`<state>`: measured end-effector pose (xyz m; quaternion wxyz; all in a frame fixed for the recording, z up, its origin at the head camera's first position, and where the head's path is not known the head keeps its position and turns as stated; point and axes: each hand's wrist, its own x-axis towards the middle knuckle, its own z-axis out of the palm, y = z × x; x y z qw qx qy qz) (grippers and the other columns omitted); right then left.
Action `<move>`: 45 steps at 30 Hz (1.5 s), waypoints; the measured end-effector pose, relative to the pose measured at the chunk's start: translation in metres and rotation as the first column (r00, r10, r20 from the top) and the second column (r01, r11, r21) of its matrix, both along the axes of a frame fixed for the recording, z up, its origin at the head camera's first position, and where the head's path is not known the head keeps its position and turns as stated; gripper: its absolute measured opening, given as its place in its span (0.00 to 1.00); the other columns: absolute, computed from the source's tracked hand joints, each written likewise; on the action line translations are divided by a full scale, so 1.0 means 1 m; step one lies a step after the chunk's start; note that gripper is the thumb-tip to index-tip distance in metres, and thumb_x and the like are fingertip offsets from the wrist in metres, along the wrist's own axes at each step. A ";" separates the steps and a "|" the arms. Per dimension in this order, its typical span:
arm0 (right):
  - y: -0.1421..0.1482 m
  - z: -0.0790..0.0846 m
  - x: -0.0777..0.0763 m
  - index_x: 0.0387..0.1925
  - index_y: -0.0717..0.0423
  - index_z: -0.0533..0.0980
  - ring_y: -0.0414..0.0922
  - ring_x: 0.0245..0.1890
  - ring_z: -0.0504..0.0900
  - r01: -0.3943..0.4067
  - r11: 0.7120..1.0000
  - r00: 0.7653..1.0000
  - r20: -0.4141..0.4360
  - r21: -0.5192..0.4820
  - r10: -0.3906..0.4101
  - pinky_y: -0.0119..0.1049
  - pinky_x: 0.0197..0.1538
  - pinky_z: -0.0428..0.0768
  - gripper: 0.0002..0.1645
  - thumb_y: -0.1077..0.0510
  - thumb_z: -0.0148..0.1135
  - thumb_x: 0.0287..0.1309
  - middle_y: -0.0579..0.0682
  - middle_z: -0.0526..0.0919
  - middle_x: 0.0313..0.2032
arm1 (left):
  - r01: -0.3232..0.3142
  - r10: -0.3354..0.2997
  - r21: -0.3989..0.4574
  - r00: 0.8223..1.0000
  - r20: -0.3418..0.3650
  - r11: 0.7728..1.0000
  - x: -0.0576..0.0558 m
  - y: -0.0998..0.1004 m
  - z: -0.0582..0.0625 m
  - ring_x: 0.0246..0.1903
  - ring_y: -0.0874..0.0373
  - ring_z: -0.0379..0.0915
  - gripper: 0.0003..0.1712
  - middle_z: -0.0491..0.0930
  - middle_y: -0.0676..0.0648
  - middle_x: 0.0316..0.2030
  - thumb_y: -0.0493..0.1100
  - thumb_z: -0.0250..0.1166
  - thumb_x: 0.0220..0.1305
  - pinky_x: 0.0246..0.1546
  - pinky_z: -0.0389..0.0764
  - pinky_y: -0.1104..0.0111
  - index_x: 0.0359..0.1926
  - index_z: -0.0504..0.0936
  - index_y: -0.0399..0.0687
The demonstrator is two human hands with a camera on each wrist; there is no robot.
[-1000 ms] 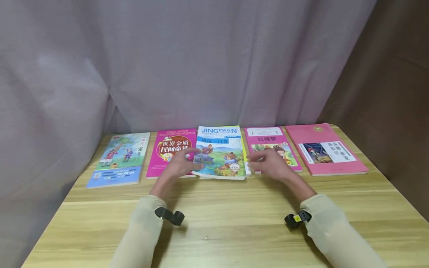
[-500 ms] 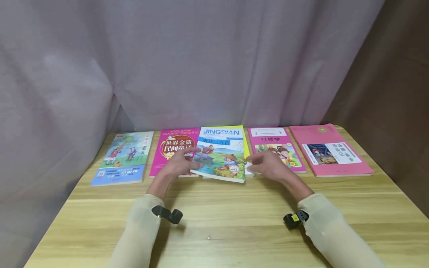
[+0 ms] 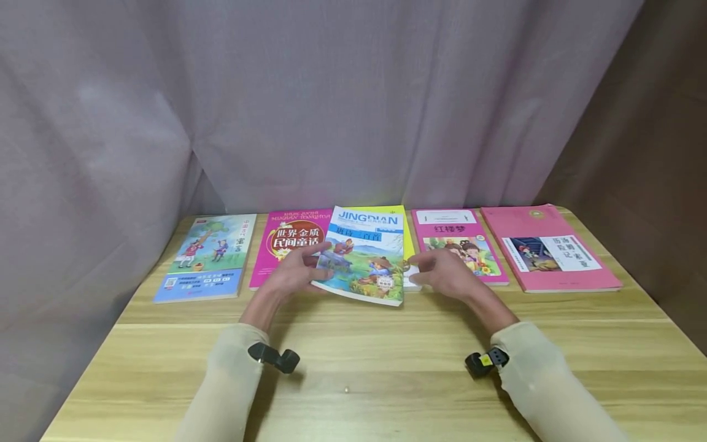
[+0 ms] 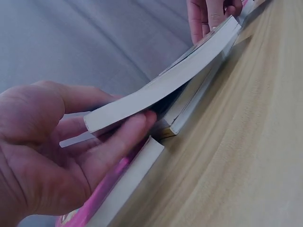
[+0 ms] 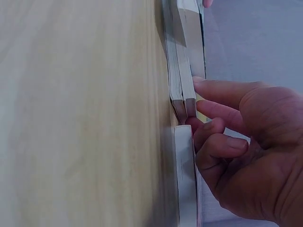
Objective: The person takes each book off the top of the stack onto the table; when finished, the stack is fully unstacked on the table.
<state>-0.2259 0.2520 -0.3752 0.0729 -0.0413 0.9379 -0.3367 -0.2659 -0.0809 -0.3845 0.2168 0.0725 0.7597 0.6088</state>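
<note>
A children's book (image 3: 361, 261) with a blue-and-green cover lies tilted on top of a small stack in the middle of the row. My left hand (image 3: 295, 268) grips its left edge; in the left wrist view the thumb is above and fingers reach beneath the raised, slightly bent book (image 4: 156, 90). A yellow-covered book (image 3: 409, 239) shows underneath. At the stack's right side is my right hand (image 3: 444, 273); in the right wrist view one fingertip (image 5: 199, 81) meets the edge of the lower books (image 5: 182, 80), and the other fingers bend loosely beside them.
A magenta book (image 3: 270, 264) lies left of the stack, with a green-and-blue book (image 3: 204, 258) farther left. To the right are a pink book (image 3: 450, 230) and a larger pink book (image 3: 547, 279). All rest along the back of the wooden table (image 3: 353, 350), before a grey curtain (image 3: 309, 104).
The blue-and-green book has turned and slid toward me, its lower edge lifting off the stack and more of the yellow book showing. My right hand stays near the stack's right edge.
</note>
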 end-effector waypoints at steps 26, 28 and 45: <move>0.000 -0.002 0.000 0.68 0.58 0.78 0.62 0.60 0.80 0.009 1.000 1.000 0.009 -0.018 -0.009 0.56 0.60 0.83 0.31 0.52 0.71 0.66 0.66 0.81 0.61 | -0.061 0.072 0.139 0.994 -0.080 0.988 0.034 -0.057 0.038 0.73 0.37 0.68 0.46 0.59 0.39 0.81 0.29 0.68 0.66 0.49 0.90 0.61 0.81 0.66 0.58; 0.000 -0.003 0.000 0.67 0.58 0.79 0.61 0.59 0.81 0.012 1.000 1.000 0.005 -0.020 -0.012 0.55 0.59 0.83 0.31 0.52 0.72 0.66 0.66 0.82 0.61 | -0.060 0.072 0.124 0.993 -0.095 0.990 0.042 -0.074 0.043 0.78 0.37 0.59 0.46 0.55 0.39 0.83 0.30 0.69 0.67 0.50 0.89 0.63 0.81 0.64 0.58; 0.002 -0.006 0.000 0.67 0.59 0.79 0.61 0.60 0.80 0.000 1.000 1.000 -0.012 -0.009 -0.001 0.57 0.61 0.81 0.31 0.52 0.72 0.66 0.66 0.82 0.61 | -0.131 0.131 0.003 0.990 -0.049 0.991 0.155 -0.234 0.014 0.80 0.32 0.32 0.45 0.31 0.37 0.85 0.34 0.63 0.75 0.53 0.82 0.76 0.84 0.56 0.65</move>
